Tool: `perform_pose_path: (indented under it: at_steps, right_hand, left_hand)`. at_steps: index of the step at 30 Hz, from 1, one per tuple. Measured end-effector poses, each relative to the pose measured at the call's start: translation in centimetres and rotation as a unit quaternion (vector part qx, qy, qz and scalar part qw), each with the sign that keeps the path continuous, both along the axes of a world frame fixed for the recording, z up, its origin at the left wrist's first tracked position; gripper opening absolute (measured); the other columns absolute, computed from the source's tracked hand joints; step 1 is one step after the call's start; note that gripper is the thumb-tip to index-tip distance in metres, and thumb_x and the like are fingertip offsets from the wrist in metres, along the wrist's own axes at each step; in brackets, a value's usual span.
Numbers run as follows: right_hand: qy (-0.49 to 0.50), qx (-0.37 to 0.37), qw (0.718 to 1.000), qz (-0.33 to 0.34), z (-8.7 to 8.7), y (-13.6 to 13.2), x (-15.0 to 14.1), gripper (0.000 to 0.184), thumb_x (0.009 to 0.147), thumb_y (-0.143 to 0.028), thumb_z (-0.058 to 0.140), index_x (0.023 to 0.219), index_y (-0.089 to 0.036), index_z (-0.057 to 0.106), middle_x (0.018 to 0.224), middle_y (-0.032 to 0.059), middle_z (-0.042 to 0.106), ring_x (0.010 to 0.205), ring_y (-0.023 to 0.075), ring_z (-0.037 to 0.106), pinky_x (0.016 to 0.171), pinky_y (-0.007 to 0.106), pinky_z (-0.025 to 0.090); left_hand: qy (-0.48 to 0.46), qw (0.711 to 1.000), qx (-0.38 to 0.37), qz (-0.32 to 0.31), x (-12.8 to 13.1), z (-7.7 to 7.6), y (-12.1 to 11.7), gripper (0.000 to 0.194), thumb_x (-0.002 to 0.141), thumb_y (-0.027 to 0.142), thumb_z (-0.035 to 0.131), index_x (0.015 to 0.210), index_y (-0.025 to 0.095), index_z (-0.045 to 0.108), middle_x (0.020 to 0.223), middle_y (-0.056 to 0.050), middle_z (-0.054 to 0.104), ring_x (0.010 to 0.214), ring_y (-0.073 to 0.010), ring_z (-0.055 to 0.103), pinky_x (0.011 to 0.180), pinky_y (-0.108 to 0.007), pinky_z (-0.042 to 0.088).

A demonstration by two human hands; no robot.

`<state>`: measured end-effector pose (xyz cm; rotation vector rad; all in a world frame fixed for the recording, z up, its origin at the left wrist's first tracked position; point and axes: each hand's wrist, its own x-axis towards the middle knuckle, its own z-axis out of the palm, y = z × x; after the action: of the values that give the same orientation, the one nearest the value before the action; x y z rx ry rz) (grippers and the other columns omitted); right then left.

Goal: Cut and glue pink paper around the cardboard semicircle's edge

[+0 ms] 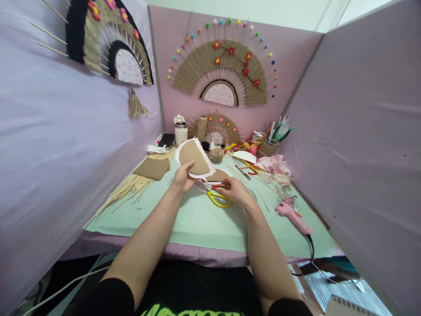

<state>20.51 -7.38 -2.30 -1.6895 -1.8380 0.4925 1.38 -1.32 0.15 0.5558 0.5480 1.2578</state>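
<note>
Left hand (184, 177) pinches cardboard (195, 154) with cloth (178, 154) behind, above the table (210, 226); thumb on face, probably so layers don't slip. Right hand (238, 192) holds scissors (208, 188) by the red handle, blades near lower edge. Glue gun (294, 216) lies right, presumably out of the way.

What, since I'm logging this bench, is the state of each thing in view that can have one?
Left hand, gripping the cardboard piece
Right hand, gripping the scissors
Cardboard piece, raised, pale fabric edging it
Scissors, handles spread apart
Pink glue gun, lying on its side; power unclear
White bottle, upright
Twine ball, wound
Twine spool, upright
Pen, lying flat
Thin sticks, loose, piled
Large wall fan, spread
</note>
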Motion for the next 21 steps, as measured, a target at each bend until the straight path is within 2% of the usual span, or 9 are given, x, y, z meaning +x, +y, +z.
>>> perform_pose_path:
  at_steps: [2,5,8,12,16,21]
  right_hand:
    - [-0.075,-0.038,0.996,0.005,-0.1,-0.3,-0.3,0.030,0.062,-0.041,0.070,0.081,-0.019,0.064,0.075,0.0029,0.063,0.064,0.0145,0.052,0.054,0.024,0.030]
    - [-0.137,-0.064,0.988,0.011,-0.2,-0.3,-0.9,0.019,0.063,-0.032,0.071,0.075,-0.019,0.062,0.076,0.0038,0.063,0.065,0.0147,0.052,0.053,0.024,0.026]
    - [-0.171,-0.064,0.983,0.034,-0.3,-0.4,-1.2,0.012,0.070,-0.030,0.064,0.067,-0.019,0.059,0.072,0.0042,0.062,0.062,0.0144,0.051,0.052,0.025,0.024]
    - [-0.182,-0.057,0.981,0.029,-0.2,-0.6,-1.1,0.012,0.072,-0.030,0.060,0.070,-0.019,0.057,0.072,0.0049,0.061,0.059,0.0137,0.049,0.051,0.025,0.023]
    - [-0.104,-0.054,0.993,0.020,-0.1,-0.4,-0.9,0.015,0.075,-0.033,0.057,0.075,-0.018,0.056,0.070,0.0031,0.061,0.059,0.0132,0.048,0.051,0.024,0.026]
    - [0.104,-0.038,0.994,0.023,-0.6,0.5,-1.2,0.034,0.075,-0.048,0.056,0.089,-0.017,0.055,0.066,-0.0017,0.057,0.057,0.0118,0.046,0.051,0.022,0.031]
  left_hand:
    - [-0.013,1.000,-0.007,0.026,-0.3,0.1,0.3,0.040,0.075,0.014,0.054,0.115,0.014,0.057,0.100,-0.008,0.070,0.097,-0.0237,0.064,0.093,-0.045,0.047]
    - [-0.032,0.999,-0.007,0.032,-0.6,0.0,0.6,0.038,0.075,0.013,0.054,0.113,0.015,0.058,0.099,-0.008,0.070,0.096,-0.0235,0.064,0.092,-0.046,0.047]
    - [-0.046,0.998,-0.008,0.038,-0.8,-0.1,0.8,0.037,0.074,0.013,0.054,0.111,0.016,0.059,0.096,-0.006,0.070,0.094,-0.0225,0.065,0.091,-0.045,0.048]
    - [-0.056,0.996,0.004,0.062,-1.0,0.0,0.9,0.039,0.074,0.014,0.055,0.113,0.019,0.057,0.095,-0.004,0.070,0.094,-0.0215,0.064,0.089,-0.042,0.049]
    - [-0.089,0.990,0.018,0.107,-1.3,0.2,1.0,0.039,0.074,0.016,0.054,0.113,0.021,0.057,0.096,-0.003,0.069,0.096,-0.0198,0.063,0.089,-0.039,0.049]
    - [-0.102,0.987,0.014,0.120,-1.7,0.3,1.1,0.037,0.074,0.017,0.054,0.110,0.020,0.057,0.095,-0.002,0.069,0.097,-0.0187,0.063,0.088,-0.036,0.049]
